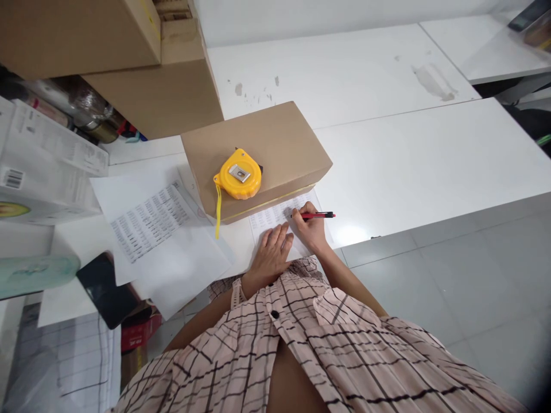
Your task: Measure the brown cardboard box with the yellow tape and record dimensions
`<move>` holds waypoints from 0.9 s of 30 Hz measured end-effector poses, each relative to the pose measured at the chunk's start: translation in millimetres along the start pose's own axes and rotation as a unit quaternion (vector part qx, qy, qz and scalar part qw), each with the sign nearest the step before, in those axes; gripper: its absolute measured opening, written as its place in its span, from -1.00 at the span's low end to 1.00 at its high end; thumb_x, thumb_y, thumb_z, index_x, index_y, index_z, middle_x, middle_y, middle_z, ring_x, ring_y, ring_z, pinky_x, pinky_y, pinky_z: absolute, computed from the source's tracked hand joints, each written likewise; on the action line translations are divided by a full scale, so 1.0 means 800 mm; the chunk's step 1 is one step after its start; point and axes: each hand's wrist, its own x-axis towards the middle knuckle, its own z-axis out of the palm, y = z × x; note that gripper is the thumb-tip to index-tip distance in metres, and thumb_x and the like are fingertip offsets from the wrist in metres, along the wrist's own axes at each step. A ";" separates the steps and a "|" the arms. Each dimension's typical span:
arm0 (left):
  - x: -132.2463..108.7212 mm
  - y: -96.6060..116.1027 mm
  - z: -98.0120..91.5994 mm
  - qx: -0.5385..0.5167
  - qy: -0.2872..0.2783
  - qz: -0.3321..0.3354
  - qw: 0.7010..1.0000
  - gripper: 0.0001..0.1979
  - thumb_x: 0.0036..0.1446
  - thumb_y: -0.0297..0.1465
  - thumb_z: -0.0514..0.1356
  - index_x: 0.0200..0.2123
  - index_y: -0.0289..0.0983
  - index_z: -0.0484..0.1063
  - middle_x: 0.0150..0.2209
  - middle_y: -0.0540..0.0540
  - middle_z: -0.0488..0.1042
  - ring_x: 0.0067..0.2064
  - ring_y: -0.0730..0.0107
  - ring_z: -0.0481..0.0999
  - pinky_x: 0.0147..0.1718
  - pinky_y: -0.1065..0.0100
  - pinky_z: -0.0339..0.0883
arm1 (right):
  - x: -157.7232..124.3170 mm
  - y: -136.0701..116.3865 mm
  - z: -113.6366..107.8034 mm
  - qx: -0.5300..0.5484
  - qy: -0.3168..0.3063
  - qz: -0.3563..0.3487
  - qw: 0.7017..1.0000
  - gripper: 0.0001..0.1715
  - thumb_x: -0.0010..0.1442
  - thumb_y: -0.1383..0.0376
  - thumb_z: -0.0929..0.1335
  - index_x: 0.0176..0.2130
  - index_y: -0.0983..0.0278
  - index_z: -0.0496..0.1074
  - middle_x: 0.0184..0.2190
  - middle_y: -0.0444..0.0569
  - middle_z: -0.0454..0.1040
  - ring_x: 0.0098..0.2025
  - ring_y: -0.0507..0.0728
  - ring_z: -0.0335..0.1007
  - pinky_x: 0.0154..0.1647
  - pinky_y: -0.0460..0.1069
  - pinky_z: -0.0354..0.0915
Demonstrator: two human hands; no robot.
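Observation:
My right hand (pixel 310 229) grips a red pen (pixel 316 215), its tip down on a printed sheet (pixel 275 218) at the table's near edge. My left hand (pixel 272 253) lies flat on the same sheet, fingers stretched out, just left of the right hand. Right behind the sheet stands a flat cardboard box (pixel 275 143). A yellow tape measure (pixel 238 174) rests on its top, its yellow strap hanging over the front.
More printed sheets (pixel 150 221) lie to the left, with a black phone (pixel 105 289) and a pale green bottle (pixel 34 274) beyond. Larger cardboard boxes (pixel 163 86) and a white carton (pixel 38 166) stand at back left. The white table (pixel 408 155) stretches right; grey floor tiles lie below.

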 end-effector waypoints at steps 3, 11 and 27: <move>0.000 0.001 0.000 0.006 -0.001 -0.003 1.000 -0.37 0.43 -0.06 0.05 0.32 -0.41 0.26 0.42 -0.47 0.21 0.46 -0.11 0.17 0.34 -0.13 0.13 | 0.000 0.001 0.000 -0.001 -0.004 -0.001 1.000 -0.62 0.18 0.14 0.38 -0.52 0.17 0.16 -0.60 -0.25 0.16 -0.51 0.00 0.07 -0.47 -0.04 0.09; 0.000 0.001 -0.003 0.017 -0.004 0.002 1.000 -0.35 0.41 -0.06 0.09 0.33 -0.45 0.26 0.43 -0.48 0.19 0.46 -0.13 0.18 0.35 -0.11 0.12 | 0.001 0.002 0.002 0.007 -0.004 -0.013 1.000 -0.61 0.18 0.18 0.39 -0.53 0.16 0.14 -0.60 -0.26 0.15 -0.52 0.00 0.07 -0.45 -0.02 0.08; 0.008 -0.007 -0.106 -0.143 0.300 -0.018 0.943 -0.79 0.34 -0.37 0.22 0.03 -0.18 0.46 0.07 -0.17 0.60 0.13 0.16 0.54 0.14 0.10 0.40 | -0.005 0.053 -0.081 -0.316 0.020 -0.182 0.931 -0.39 0.20 0.52 0.19 0.14 0.16 0.44 -0.07 0.14 0.47 -0.06 0.28 0.34 -0.09 0.19 0.36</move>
